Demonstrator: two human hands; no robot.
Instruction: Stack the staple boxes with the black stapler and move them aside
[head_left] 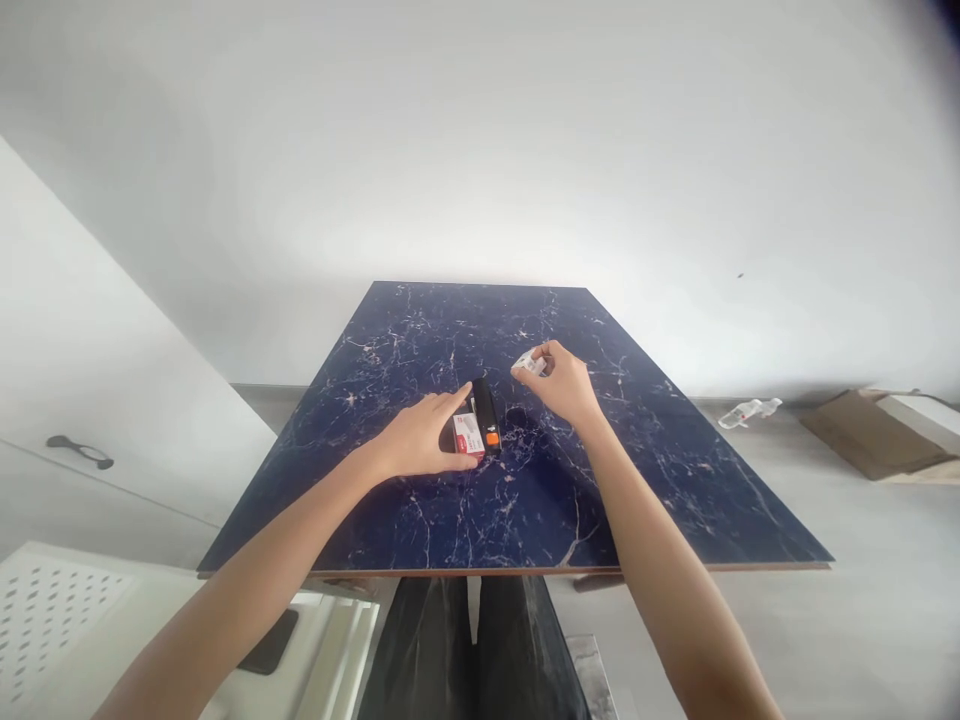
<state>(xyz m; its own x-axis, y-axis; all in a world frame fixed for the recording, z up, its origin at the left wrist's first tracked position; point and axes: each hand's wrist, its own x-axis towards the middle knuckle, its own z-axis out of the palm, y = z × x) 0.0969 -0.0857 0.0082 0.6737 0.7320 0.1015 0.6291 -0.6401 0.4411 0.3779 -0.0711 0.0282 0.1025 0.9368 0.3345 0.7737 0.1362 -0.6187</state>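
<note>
My left hand (424, 437) rests on the dark blue marble table (525, 500), its fingers closed round a small white and red box (468, 434). Its forefinger touches a black stapler (487, 413) with an orange patch, which lies right beside the box. My right hand (564, 384) is raised a little to the right of the stapler. It pinches a small white object (527, 363) between thumb and fingertips; I cannot make out what it is.
A plastic bottle (748, 411) lies on the floor to the right, near flat cardboard (870, 432). A white perforated surface (52, 610) and a dark phone-like object (270, 642) sit at lower left. A white wall stands behind the table.
</note>
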